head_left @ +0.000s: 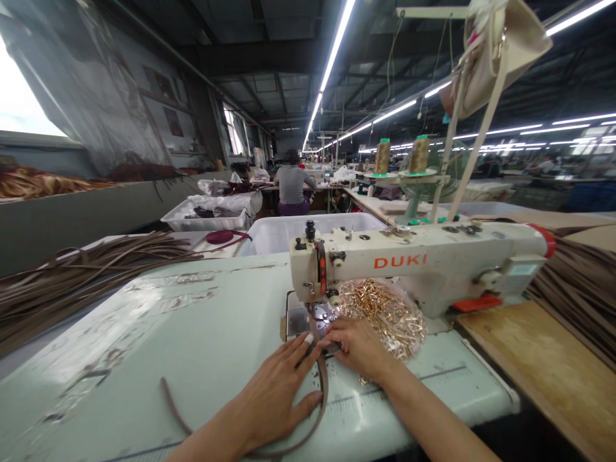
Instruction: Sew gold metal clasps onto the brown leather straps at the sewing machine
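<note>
A narrow brown strap (323,378) runs from under the presser foot of the white sewing machine (356,256) toward me, then curves left across the table. My left hand (279,391) lies flat beside and partly over it, fingers stretched toward the metal needle plate (297,321) and thumb apart. On the strap's right side, my right hand (359,343) has its fingers bent and pinched together at the strap edge, close in front of the presser foot. Part of the strap is hidden under my left hand and forearm.
Gold metal hardware (385,314) lies in a clear plastic bag behind my right hand. Bundles of brown straps (120,263) lie at the left, with more brown straps (568,289) at the right. Behind the machine are a white bin (274,234) and a seated person (293,189).
</note>
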Available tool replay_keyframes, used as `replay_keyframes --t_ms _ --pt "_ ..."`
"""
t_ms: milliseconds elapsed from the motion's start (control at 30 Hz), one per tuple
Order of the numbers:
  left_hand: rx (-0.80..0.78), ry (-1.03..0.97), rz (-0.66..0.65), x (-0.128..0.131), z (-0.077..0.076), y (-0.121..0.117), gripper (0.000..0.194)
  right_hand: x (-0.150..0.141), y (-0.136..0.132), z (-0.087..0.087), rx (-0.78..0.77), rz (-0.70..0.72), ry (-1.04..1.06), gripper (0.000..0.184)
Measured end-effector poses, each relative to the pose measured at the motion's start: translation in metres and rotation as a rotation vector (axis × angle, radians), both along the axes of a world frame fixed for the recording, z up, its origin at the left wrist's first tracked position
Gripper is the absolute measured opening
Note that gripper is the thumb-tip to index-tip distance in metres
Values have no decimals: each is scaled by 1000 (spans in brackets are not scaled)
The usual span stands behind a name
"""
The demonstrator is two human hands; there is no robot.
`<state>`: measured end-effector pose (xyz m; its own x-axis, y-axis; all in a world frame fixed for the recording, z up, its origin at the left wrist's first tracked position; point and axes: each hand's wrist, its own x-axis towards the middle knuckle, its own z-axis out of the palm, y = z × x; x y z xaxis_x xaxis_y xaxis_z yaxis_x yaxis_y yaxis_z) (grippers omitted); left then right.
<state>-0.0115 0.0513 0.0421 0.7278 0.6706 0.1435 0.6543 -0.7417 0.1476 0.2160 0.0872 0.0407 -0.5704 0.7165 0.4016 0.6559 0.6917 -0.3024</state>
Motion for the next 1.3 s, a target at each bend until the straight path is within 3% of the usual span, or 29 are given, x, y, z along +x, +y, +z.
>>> replay_keyframes --t_ms 933,1200,1300 --pt "-4 17 -4 0 4 1 62 0 3 -3 7 4 -8 15" --pt "7 32 -7 -1 1 1 62 1 2 -4 6 3 -11 27" --pt "6 55 0 0 2 1 63 1 2 -4 6 11 -13 22"
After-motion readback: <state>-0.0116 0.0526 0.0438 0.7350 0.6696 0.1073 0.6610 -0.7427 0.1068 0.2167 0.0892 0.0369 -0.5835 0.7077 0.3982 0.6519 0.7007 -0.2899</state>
